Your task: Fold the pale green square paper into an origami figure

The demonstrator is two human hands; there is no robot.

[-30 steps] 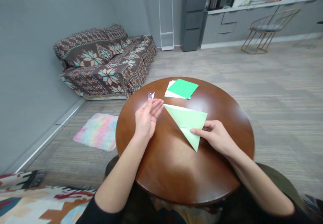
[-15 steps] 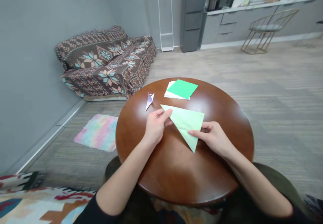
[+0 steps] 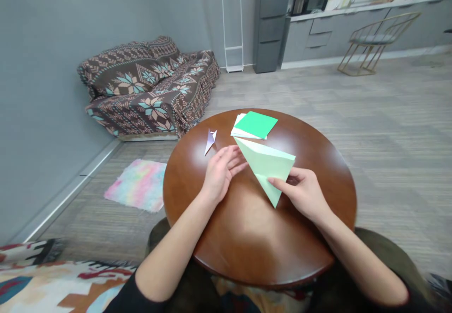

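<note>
A light green sheet of paper (image 3: 270, 164), folded into a triangle, is held above the round table by my right hand (image 3: 305, 188). The thumb presses its front face near the lower right edge, with the other fingers behind. One fold line crosses the paper, and its layers part slightly along the top edge. My left hand (image 3: 222, 169) is beside the paper's left edge, fingers stretched out and apart, holding nothing. Whether its fingertips touch the paper I cannot tell.
On the brown round table (image 3: 247, 247) lie a stack of paper (image 3: 257, 124) with a bright green sheet on top and a small purple-and-white folded paper piece (image 3: 210, 141). Beyond are a draped sofa (image 3: 151, 84), a fluffy pastel rug (image 3: 137, 185) and a gold-framed chair (image 3: 374, 40).
My left hand has let go of the paper's left corner and its fingers have opened. The paper, in my right hand, has shifted slightly right and its top edge has spread.
</note>
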